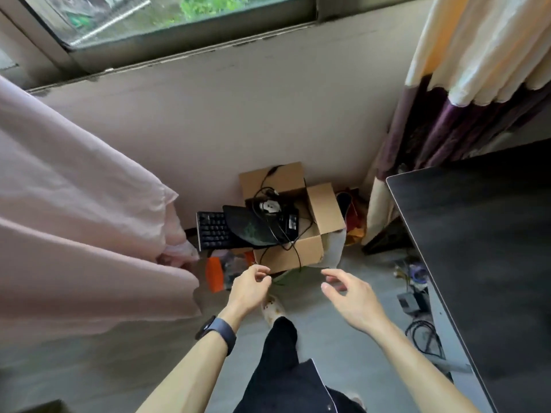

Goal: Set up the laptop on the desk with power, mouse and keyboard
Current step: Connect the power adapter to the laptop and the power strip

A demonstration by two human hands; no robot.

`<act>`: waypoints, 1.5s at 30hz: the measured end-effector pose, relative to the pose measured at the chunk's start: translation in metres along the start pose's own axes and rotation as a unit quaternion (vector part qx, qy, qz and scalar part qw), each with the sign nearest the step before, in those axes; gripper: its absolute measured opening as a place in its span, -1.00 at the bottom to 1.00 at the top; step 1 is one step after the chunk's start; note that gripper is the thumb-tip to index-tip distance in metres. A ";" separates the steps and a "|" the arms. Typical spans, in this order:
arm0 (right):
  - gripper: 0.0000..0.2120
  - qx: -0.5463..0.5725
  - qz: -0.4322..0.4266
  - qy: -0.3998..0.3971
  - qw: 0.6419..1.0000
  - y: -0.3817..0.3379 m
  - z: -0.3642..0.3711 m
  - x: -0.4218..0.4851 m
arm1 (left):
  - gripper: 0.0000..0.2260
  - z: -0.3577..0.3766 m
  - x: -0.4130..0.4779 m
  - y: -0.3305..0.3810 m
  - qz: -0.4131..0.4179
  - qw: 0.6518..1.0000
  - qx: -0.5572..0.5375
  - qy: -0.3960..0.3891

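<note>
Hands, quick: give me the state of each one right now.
Left hand: open, fingers loosely curled, holding nothing.
Right hand: open, fingers relaxed and spread, holding nothing.

keyboard [212, 229] half covered, desk [477, 248] cropped right

A room in a home, I reckon.
I see curtains [477, 55] by a window [179, 13], a desk [492, 248], a box [325, 210] on the floor [381, 263].
</note>
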State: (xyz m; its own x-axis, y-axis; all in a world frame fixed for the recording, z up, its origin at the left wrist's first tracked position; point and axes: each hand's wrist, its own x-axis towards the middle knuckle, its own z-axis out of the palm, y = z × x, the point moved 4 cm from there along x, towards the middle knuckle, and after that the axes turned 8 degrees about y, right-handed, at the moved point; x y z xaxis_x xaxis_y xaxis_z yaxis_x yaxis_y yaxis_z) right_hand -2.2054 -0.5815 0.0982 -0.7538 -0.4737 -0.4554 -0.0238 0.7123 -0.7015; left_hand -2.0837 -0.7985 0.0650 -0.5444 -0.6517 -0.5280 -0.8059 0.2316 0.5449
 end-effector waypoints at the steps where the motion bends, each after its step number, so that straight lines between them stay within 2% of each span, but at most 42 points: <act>1: -0.72 0.004 0.011 0.000 1.000 -0.006 0.004 0.012 | -0.76 -0.006 0.018 0.001 -0.002 1.000 0.001 -0.005; 12: -0.65 0.000 0.108 -0.062 0.992 -0.024 0.052 0.132 | -0.79 -0.025 0.138 0.024 -0.002 0.999 0.009 -0.047; 19: -0.47 0.001 0.203 -0.115 0.973 0.019 0.102 0.237 | -0.72 0.020 0.210 0.023 -0.001 0.994 0.067 -0.083; 23: -0.39 0.011 0.262 -0.104 0.959 0.051 0.132 0.292 | -0.69 0.064 0.253 0.021 -0.003 0.991 0.087 -0.104; 25: -0.31 0.032 0.296 -0.089 0.950 0.079 0.151 0.323 | -0.70 0.086 0.277 0.017 -0.010 0.992 0.097 -0.080; 28: -0.11 0.159 0.367 -0.047 0.915 0.110 0.177 0.360 | -0.70 0.101 0.306 0.007 -0.073 0.995 0.062 0.033; 29: -0.14 0.207 0.396 -0.040 0.893 0.109 0.184 0.366 | -0.67 0.102 0.314 0.004 -0.114 0.990 0.030 0.072; 31: -0.28 0.269 0.428 -0.080 0.859 0.103 0.198 0.374 | -0.59 0.105 0.328 -0.004 -0.211 0.967 -0.072 0.119; 34: -0.46 0.282 0.430 -0.156 0.844 0.089 0.217 0.376 | -0.57 0.114 0.344 -0.023 -0.309 0.919 -0.217 0.109; 36: -0.55 0.275 0.420 -0.169 0.848 0.081 0.227 0.373 | -0.69 0.121 0.353 -0.036 -0.328 0.922 -0.197 0.056; 38: -0.66 0.261 0.414 -0.191 0.851 0.075 0.234 0.366 | -0.85 0.121 0.359 -0.047 -0.320 0.940 -0.116 -0.008; 40: -0.79 0.246 0.397 -0.204 0.860 0.067 0.233 0.365 | -0.87 0.116 0.364 -0.040 -0.304 0.947 -0.100 -0.030; 42: -0.94 0.207 0.348 -0.209 0.890 0.065 0.230 0.365 | -0.84 0.112 0.368 -0.024 -0.301 0.943 -0.135 -0.041; 44: -0.90 0.122 0.245 -0.170 0.947 0.012 0.188 0.344 | -0.75 0.070 0.345 0.008 -0.303 0.920 -0.240 -0.069; 45: -0.87 0.092 0.209 -0.171 0.958 0.008 0.183 0.345 | -0.68 0.071 0.345 0.013 -0.310 0.910 -0.261 -0.090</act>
State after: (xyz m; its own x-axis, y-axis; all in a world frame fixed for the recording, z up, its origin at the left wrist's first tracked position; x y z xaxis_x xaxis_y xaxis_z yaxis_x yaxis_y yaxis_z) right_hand -2.3453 -0.8343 -0.1646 -0.4112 -0.3310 -0.8493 0.3740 0.7885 -0.4883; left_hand -2.2985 -0.9692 -0.1558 -0.0897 -0.4004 -0.9119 -0.7758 -0.5461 0.3161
